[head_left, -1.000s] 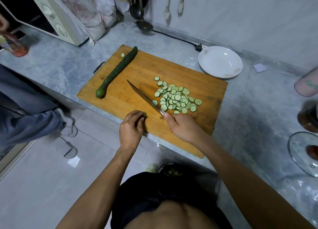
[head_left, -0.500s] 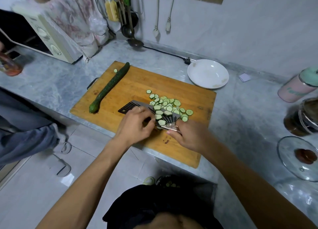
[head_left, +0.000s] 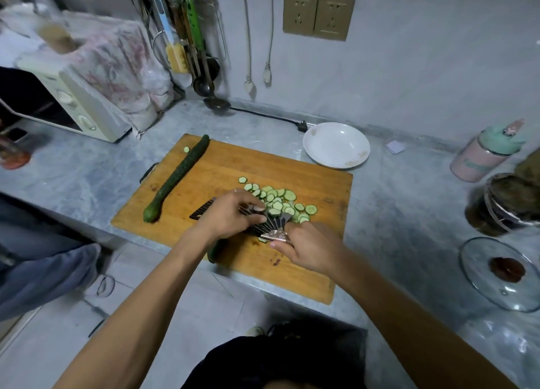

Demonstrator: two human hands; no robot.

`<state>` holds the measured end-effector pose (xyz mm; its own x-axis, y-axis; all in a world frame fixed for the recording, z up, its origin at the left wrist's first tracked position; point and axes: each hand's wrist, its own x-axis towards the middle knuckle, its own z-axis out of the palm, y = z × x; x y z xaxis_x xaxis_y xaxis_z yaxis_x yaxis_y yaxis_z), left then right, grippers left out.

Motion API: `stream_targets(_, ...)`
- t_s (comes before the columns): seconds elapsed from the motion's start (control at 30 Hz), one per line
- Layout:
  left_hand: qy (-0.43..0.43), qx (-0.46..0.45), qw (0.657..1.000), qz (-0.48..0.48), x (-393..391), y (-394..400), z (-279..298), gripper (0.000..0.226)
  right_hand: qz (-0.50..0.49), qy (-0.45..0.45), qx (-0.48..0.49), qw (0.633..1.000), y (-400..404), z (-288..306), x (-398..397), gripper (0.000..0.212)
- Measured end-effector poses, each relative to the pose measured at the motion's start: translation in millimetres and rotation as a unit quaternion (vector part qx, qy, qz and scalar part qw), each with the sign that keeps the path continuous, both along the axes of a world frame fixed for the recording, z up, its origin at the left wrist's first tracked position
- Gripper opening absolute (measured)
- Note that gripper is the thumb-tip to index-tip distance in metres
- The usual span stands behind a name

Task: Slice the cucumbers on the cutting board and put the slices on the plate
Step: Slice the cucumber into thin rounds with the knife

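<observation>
A wooden cutting board lies on the grey counter. On its left side rests a whole cucumber. A pile of cucumber slices sits near the board's middle right. The knife lies flat on the board with its blade under the edge of the pile. My right hand grips the knife's handle. My left hand rests on the blade, fingertips touching slices on it. A cucumber stub lies under my left wrist. The white plate stands just behind the board's far right corner.
A microwave stands at the back left, with a ladle and a cord's plug behind the board. To the right are a pink bottle, a dark jar and a glass lid. Another person's leg is at the left.
The knife went from cutting upright to lying flat beside the slices. My left hand let go of the cucumber stub and moved onto the blade. The view tilted up.
</observation>
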<state>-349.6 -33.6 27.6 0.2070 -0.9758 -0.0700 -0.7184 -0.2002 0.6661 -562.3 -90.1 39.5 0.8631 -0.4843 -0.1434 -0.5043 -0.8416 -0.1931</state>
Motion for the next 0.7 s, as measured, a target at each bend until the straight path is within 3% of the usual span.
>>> stream_targets(0.17,0.067,0.050,0.992,-0.095,5,-13,-6,0.025,0.013,0.019,-0.006,1.000,2,5,-3,0.049)
stream_targets(0.37,-0.167,0.053,0.983,-0.059,14,-41,-16,0.032,0.016,0.045,-0.031,0.998,4,6,-2,0.050)
stream_targets(0.5,-0.063,-0.055,0.990,-0.114,-8,-31,-7,0.037,0.008,0.028,-0.024,0.999,0,5,-5,0.049)
stream_targets(0.57,-0.046,-0.039,0.988,-0.139,-15,-26,-9,0.035,0.005,0.028,-0.021,0.999,-1,6,-6,0.049)
stream_targets(0.7,-0.096,0.027,0.986,-0.132,-13,-34,-17,0.047,0.017,0.042,-0.047,0.998,-2,9,-7,0.050)
